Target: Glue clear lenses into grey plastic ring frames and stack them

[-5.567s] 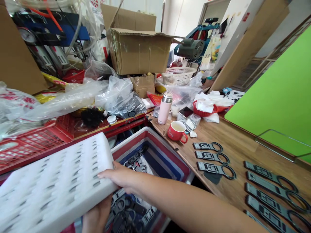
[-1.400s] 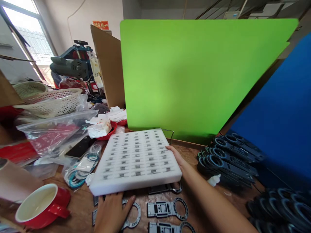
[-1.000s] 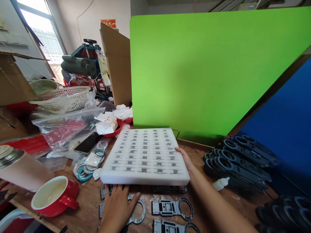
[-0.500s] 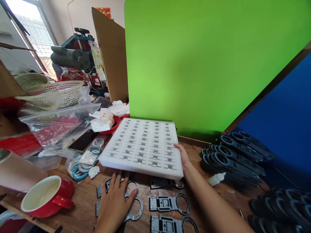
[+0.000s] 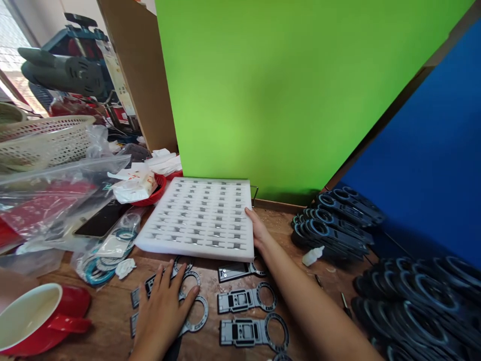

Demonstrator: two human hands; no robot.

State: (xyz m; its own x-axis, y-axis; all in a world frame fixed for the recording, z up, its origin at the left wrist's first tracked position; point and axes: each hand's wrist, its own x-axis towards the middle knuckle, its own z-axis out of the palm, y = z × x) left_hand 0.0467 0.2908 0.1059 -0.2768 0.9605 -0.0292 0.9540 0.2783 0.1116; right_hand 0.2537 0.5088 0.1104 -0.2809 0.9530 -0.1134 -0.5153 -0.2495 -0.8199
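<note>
My right hand (image 5: 257, 229) grips the right edge of a white foam tray (image 5: 193, 246), thumb on top and the other fingers hidden beneath. Rows of small metal pieces (image 5: 201, 216) sit in the tray's slots. My left hand (image 5: 165, 296) lies open, fingers spread, over black-and-grey ring-ended plastic parts (image 5: 199, 313) just in front of the tray. To its right, more of these parts (image 5: 246, 300) lie in a column on the wooden table, the farthest close to the tray's front edge.
A red mug (image 5: 75, 301) stands at left, with a phone (image 5: 98, 220) and bagged teal rings (image 5: 95, 268) behind it. Stacked black ring-ended parts (image 5: 326, 220) and a small white bottle (image 5: 312, 255) are at right. A green panel (image 5: 285, 100) rises behind the tray.
The view has turned to the right, so most things sit farther left. The foam tray has slid back slightly, uncovering more of the farthest part in the right column.
</note>
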